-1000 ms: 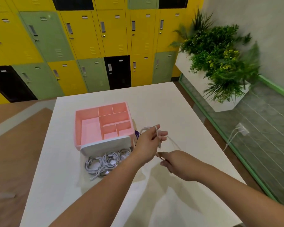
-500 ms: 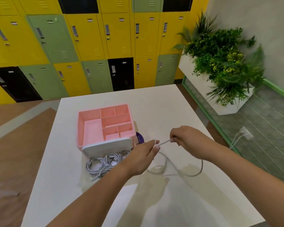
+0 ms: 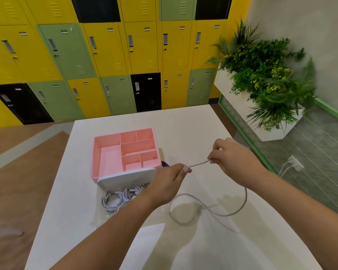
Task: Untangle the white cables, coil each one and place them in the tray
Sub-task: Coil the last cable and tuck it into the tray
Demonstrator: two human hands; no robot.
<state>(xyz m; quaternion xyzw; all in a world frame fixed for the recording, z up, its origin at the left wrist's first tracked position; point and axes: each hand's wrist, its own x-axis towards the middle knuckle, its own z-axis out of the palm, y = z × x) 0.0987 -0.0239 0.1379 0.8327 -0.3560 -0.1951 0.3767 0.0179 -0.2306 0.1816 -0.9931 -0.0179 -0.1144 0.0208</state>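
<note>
While the left grip (image 3: 165,187) and right grip (image 3: 233,159) pinch one white cable (image 3: 198,164) taut, yanking could knot its slack loop (image 3: 244,199).

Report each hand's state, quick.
Left hand: closed, fingers pinching the white cable.
Right hand: closed, fingers pinching the same cable further along.

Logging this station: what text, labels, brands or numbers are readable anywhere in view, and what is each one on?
No text in this view can be read.
Locker label plates: a small tag on each door, too small and blurred to read.
Purple object beside the pink tray: mostly hidden, no marking legible.
Pink tray and white cable: no print visible.
</note>
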